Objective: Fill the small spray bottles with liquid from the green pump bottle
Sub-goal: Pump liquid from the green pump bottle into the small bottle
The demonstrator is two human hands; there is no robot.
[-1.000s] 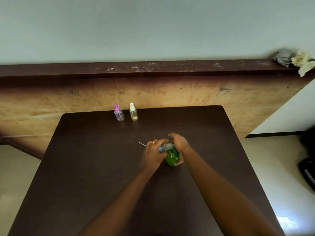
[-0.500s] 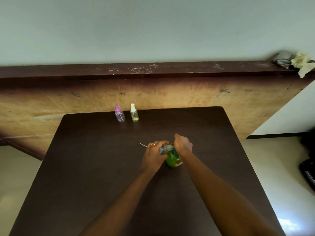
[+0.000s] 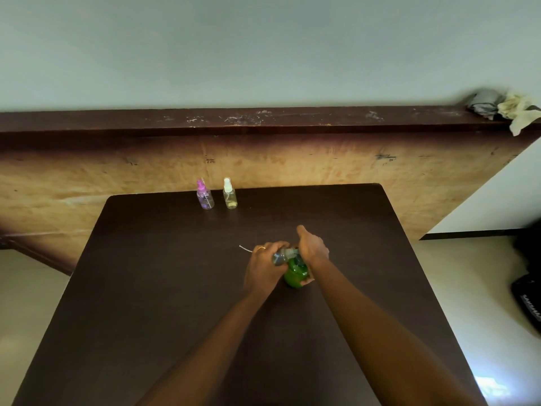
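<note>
A green pump bottle (image 3: pixel 295 273) stands at the middle of the dark table (image 3: pixel 164 303). My right hand (image 3: pixel 313 248) wraps over its pump top, thumb low on the bottle's right side. A small clear spray bottle (image 3: pixel 279 257), its cap off, is tilted against the pump spout in my left hand (image 3: pixel 262 269). A thin white tube (image 3: pixel 245 249) sticks out to the left past my left fingers. Two more small spray bottles stand upright at the table's far edge: a pink-capped bottle (image 3: pixel 205 197) and a white-capped bottle (image 3: pixel 229 197).
Behind the table leans a large wooden board (image 3: pixel 322 162) with a dark top ledge. Crumpled cloths (image 3: pixel 497 108) lie at the ledge's right end. A black object (image 3: pixel 530 303) sits on the pale floor at the right.
My right hand has shifted slightly on the pump top, one finger now pointing up and away. The small clear bottle and the green bottle stay where they were.
</note>
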